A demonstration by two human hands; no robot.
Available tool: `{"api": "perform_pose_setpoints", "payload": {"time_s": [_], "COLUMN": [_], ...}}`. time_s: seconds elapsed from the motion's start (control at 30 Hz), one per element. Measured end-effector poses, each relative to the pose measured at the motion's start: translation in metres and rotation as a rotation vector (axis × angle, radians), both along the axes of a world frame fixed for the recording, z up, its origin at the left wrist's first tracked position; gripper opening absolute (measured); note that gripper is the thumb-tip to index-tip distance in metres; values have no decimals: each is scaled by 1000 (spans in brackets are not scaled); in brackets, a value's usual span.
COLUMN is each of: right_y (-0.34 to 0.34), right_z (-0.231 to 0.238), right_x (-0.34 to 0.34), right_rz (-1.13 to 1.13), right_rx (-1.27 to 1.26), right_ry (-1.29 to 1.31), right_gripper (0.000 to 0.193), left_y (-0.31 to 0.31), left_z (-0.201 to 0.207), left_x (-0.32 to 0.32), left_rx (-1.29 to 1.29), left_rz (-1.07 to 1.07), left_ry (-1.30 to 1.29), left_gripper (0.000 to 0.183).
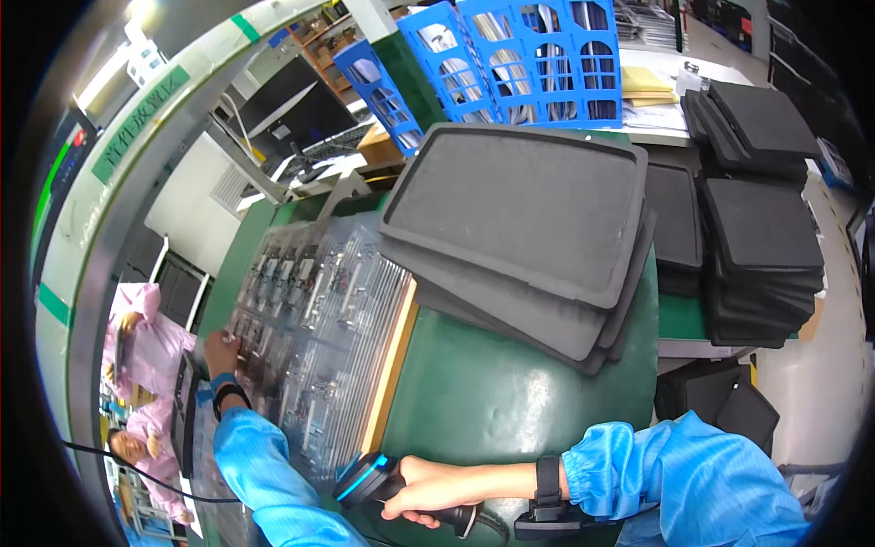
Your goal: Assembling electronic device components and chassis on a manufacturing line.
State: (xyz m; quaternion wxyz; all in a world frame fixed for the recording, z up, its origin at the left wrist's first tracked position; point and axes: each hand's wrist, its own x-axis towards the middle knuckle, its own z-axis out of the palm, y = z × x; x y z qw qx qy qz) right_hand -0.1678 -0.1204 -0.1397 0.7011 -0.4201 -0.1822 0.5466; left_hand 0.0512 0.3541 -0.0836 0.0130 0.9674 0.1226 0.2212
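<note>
My right hand [433, 486] is wrapped round the handle of a black and blue handheld barcode scanner [366, 480], its head pointing left over the near end of the trays. At the far left, my left hand [221, 354] has its fingers bent at the left edge of a clear plastic tray [314, 342], the top one of a stack. Small metal-and-dark parts sit in rows in its pockets. A wooden strip [390, 383] runs along the stack's right side.
Black shallow trays [524, 214] are piled askew on the green tabletop [510, 401]; more black trays [761, 223] stand at the right. Blue file racks [547, 64] and a monitor [305, 114] are behind. Two people in pink [150, 342] are beyond the frame post at left.
</note>
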Motion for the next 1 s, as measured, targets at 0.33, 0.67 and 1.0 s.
{"api": "perform_pose_setpoints", "payload": {"time_s": [0.33, 0.67, 1.0], "right_y": [2, 3, -5], "right_z": [4, 10, 14], "right_x": [-10, -12, -5], "right_rz": [40, 67, 46], "right_rx": [36, 66, -92], "right_ry": [-14, -42, 42], "right_gripper": [21, 23, 16], "left_y": [6, 21, -321], "left_z": [7, 18, 129], "left_x": [-33, -58, -145], "left_rx": [337, 604, -80], "left_rz": [117, 260, -450], "left_ry": [69, 29, -370], "left_gripper": [18, 39, 32]}}
